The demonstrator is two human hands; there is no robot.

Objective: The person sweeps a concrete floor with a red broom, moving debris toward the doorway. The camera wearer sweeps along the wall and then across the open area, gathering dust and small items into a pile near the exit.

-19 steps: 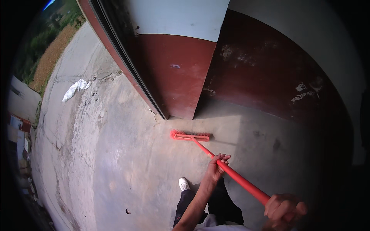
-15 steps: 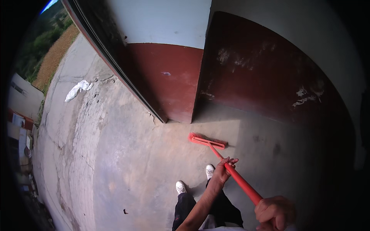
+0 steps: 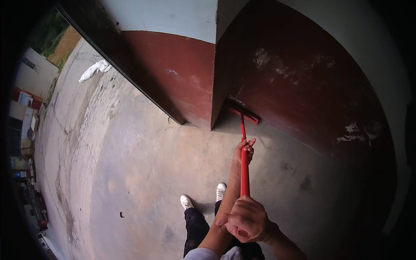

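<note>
I hold a red long-handled broom point(image 3: 244, 143) with both hands. My left hand point(image 3: 242, 149) grips the handle partway down, arm stretched forward. My right hand point(image 3: 246, 219) is closed around the top end of the handle, close to my body. The broom's red head point(image 3: 242, 112) rests on the concrete floor at the foot of a dark red wall point(image 3: 303, 86), just right of the wall's corner. My white shoes point(image 3: 187, 201) stand on the concrete below.
Grey cracked concrete ground point(image 3: 130, 173) spreads to the left. A white crumpled cloth point(image 3: 94, 69) lies far off by the wall's base. The wall corner point(image 3: 214, 86) juts out ahead. Buildings and clutter point(image 3: 26, 130) line the far left edge.
The broom head has moved from the open floor forward and right, up against the base of the dark red wall. My left arm has stretched out and the handle now points straight ahead.
</note>
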